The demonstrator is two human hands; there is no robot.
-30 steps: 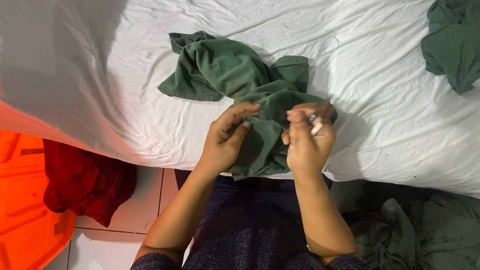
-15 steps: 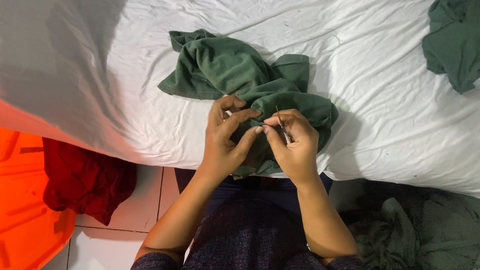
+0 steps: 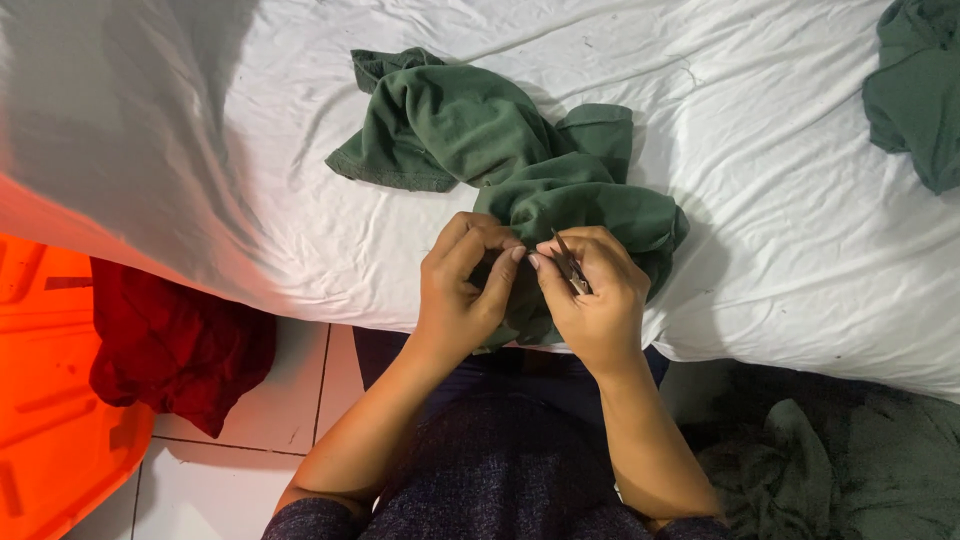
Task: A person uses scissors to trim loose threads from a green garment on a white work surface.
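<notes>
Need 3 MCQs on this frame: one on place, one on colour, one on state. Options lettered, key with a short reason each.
1. Where does the green garment lie?
A. in the orange bin
B. on the white sheet
C. on the tiled floor

2. What colour is the cloth hanging over the orange bin?
A. dark red
B. blue
C. yellow

3. What does the right hand hold?
A. nothing
B. a cup
C. a thin tool

Key: 1 B, the garment is spread across the sheet. 2 A, the cloth by the bin is dark red. 3 C, a slim tool sticks out between its fingers, while the left hand pinches the garment.
</notes>
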